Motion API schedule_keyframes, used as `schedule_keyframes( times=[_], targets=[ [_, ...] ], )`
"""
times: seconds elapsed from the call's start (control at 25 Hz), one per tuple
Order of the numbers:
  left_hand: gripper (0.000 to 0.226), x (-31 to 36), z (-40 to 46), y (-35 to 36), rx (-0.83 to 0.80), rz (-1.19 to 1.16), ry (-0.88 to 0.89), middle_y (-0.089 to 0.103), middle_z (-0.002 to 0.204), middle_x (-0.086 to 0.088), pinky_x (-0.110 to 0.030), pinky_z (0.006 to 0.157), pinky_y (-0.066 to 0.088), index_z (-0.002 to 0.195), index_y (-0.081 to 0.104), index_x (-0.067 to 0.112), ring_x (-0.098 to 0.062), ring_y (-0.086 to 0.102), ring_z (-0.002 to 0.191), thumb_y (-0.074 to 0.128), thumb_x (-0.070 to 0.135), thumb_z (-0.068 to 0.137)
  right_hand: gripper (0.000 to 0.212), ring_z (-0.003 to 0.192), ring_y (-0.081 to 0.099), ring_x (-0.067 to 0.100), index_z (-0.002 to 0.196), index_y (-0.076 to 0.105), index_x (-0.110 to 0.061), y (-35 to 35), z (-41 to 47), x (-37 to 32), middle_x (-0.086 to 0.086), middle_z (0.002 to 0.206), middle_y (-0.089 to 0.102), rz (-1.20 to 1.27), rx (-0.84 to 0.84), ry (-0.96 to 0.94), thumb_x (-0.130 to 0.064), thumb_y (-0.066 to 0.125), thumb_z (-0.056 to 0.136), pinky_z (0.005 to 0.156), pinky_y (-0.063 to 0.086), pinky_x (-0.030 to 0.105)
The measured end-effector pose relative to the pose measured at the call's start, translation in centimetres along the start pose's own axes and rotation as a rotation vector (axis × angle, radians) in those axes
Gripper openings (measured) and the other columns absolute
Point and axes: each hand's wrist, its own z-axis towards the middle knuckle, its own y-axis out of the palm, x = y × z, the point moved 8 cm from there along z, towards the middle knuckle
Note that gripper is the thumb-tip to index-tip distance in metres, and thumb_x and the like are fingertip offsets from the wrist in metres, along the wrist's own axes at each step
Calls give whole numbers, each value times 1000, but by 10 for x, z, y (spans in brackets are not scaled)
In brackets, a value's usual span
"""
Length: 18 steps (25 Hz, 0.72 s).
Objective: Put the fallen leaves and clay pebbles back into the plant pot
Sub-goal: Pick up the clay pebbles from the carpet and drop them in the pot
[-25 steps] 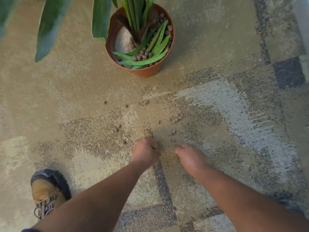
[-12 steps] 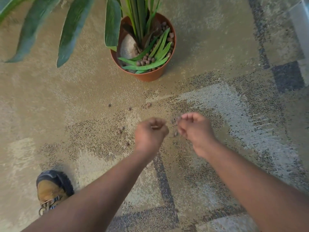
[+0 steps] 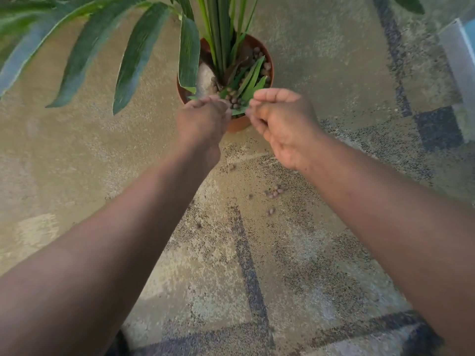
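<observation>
A terracotta plant pot [image 3: 267, 56] stands on the carpet at top centre, with tall green stems, loose green leaves [image 3: 250, 82] and brown clay pebbles [image 3: 234, 98] lying inside. My left hand [image 3: 203, 119] hovers over the pot's near rim, curled into a fist; what it holds is hidden. My right hand [image 3: 280, 116] is beside it at the rim, palm up with fingers cupped; I cannot see inside the cup. More clay pebbles [image 3: 274, 192] lie scattered on the carpet between my forearms.
Long green leaves [image 3: 138, 52] of the plant hang over the upper left. A pale translucent box [image 3: 460, 62] sits at the right edge. The patterned beige and grey carpet [image 3: 77, 155] covers the floor. A single pebble [image 3: 231, 167] lies just below the pot.
Both hands rose from the carpet and moved forward to the pot's near rim. The view shifted forward, and the shoe at lower left left the frame.
</observation>
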Motion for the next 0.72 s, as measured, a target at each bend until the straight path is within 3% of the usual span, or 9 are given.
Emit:
schedule_keyframes(
  times=[0.08,0.2,0.28,0.36,0.48,0.56,0.64,0.72],
  targets=[
    [12,-10,-7,-10,-26,34,42,71,101,-9,-26,85,61,96,65,7,-19,72,96,63,-5,95,31,101,73,18,108,70,-12,-15,-6,20,8,108,72,-84,10,-3,12,60,91,90,61,32],
    [16,-45,-23,-38,-31,303,75,72,96,-5,-26,85,61,94,67,12,-17,71,92,64,-3,95,26,95,72,16,98,68,-15,-54,-18,65,6,103,72,-281,59,34,9,59,92,82,62,26],
    [12,-84,-32,-57,-60,555,28,73,103,-4,-25,81,62,99,69,13,-15,72,91,65,2,96,25,93,71,17,96,67,-16,-83,-23,99,5,101,72,-396,100,87,7,60,92,76,60,25],
    [16,-129,-40,-71,-135,806,-54,71,111,0,-26,73,62,108,69,16,-12,70,81,65,6,97,24,93,69,18,93,67,-19,-108,-29,132,4,101,71,-537,116,123,5,61,92,81,59,28],
    [33,-177,-41,-75,-259,1110,-47,65,111,3,-33,58,65,126,67,16,-11,68,65,65,4,95,27,90,67,16,86,65,-23,-123,-39,170,-1,97,69,-843,13,118,3,62,92,79,55,29],
    [40,-192,-37,-69,-286,1252,48,63,119,0,-15,47,55,129,66,16,-11,69,72,66,1,92,26,87,66,18,86,62,-24,-123,-44,190,1,97,68,-1039,-100,98,1,64,92,77,56,29],
    [51,-195,-32,-64,-276,1322,122,59,126,-1,-5,46,46,134,61,18,-14,63,86,66,-1,88,22,95,65,18,103,64,-19,-119,-45,196,3,112,65,-1150,-140,39,-1,67,91,86,58,31],
    [62,-192,-28,-53,-300,1345,198,54,122,3,-10,63,54,140,52,20,-15,56,96,67,-2,84,49,107,60,16,134,56,-17,-112,-39,190,4,134,53,-1162,-130,-56,2,66,90,99,53,29]
  ],
)
